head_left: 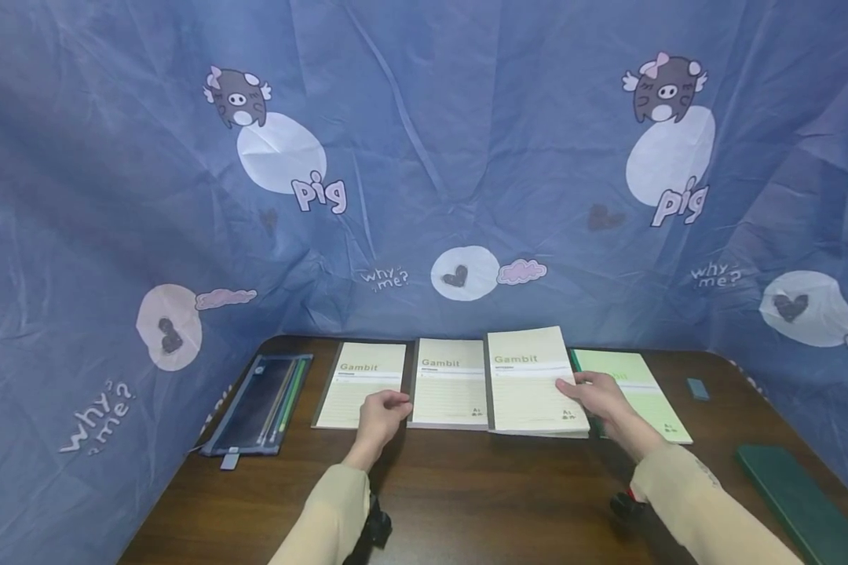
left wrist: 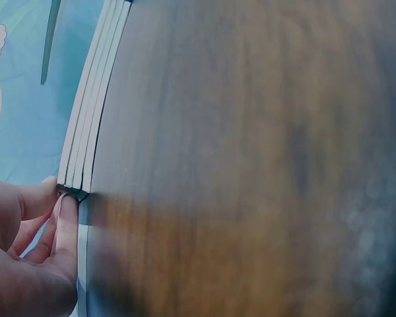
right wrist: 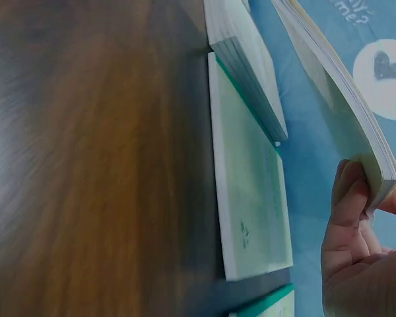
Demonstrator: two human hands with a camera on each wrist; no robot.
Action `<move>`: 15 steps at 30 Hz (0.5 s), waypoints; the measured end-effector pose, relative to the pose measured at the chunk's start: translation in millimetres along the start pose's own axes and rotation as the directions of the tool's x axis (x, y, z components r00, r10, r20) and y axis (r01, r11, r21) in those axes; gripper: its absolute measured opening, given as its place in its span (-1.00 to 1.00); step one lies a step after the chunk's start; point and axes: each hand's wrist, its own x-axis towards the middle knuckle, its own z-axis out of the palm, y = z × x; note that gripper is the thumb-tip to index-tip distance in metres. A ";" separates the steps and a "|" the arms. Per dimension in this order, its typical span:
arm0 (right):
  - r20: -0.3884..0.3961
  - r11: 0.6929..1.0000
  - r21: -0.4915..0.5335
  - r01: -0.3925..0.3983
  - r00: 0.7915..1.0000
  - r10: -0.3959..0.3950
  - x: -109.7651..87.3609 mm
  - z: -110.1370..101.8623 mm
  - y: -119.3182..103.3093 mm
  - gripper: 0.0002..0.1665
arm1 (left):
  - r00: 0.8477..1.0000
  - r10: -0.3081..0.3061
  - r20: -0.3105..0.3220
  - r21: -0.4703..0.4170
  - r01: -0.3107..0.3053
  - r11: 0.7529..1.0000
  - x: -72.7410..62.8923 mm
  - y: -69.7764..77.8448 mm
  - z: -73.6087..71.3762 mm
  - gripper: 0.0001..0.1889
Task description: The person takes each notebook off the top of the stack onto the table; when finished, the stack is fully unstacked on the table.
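Note:
My right hand [head_left: 604, 402] grips a cream notebook [head_left: 533, 380] by its lower right side. In the right wrist view this notebook [right wrist: 340, 86] is raised and tilted, with the thumb on one face and the fingers on the other. It partly overlaps a green notebook [head_left: 643, 392] at the right of the row. My left hand [head_left: 381, 420] touches the left edge of a cream notebook stack [head_left: 451, 384]. The left wrist view shows several notebooks in this stack [left wrist: 86, 125], with thumb and index fingertips right at its dark-spined corner. Another cream notebook [head_left: 360, 380] lies left of it.
A dark zip pencil case [head_left: 254, 408] with pencils inside lies at the table's left. On the right are a small blue-grey block [head_left: 697, 388] and a long dark green case [head_left: 805, 506]. A blue printed curtain [head_left: 424, 157] hangs behind and beside the wooden table [head_left: 480, 502].

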 end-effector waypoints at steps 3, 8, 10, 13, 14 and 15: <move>0.016 1.000 0.008 0.016 1.000 -0.016 -9.0 -7.1 5.7 -0.12 | 1.000 0.007 -0.003 0.011 -0.007 1.000 -1.3 1.2 -0.8 -0.83; 0.055 0.998 0.042 0.047 0.997 -0.050 -26.5 -20.3 21.3 -0.14 | 1.000 0.006 -0.003 0.010 -0.006 1.000 -1.6 1.5 -1.0 -0.83; 0.067 0.998 0.042 0.052 0.996 -0.054 -33.5 -27.1 28.4 -0.13 | 1.000 0.004 0.001 0.007 -0.004 1.000 -1.1 1.0 -0.6 -0.83; 0.077 0.999 0.036 0.037 0.996 -0.039 -42.6 -38.7 37.6 -0.09 | 1.000 0.006 0.005 0.005 -0.006 1.000 -0.7 0.5 0.1 -0.83; 0.081 0.999 0.040 0.026 0.996 -0.029 -45.4 -42.6 40.5 -0.07 | 1.000 0.003 0.004 0.003 -0.003 1.000 -0.5 0.2 0.6 -0.83; 0.084 0.999 0.034 0.017 0.996 -0.020 -48.1 -46.8 43.4 -0.05 | 1.000 0.008 0.005 0.002 -0.008 1.000 -0.3 0.3 0.6 -0.83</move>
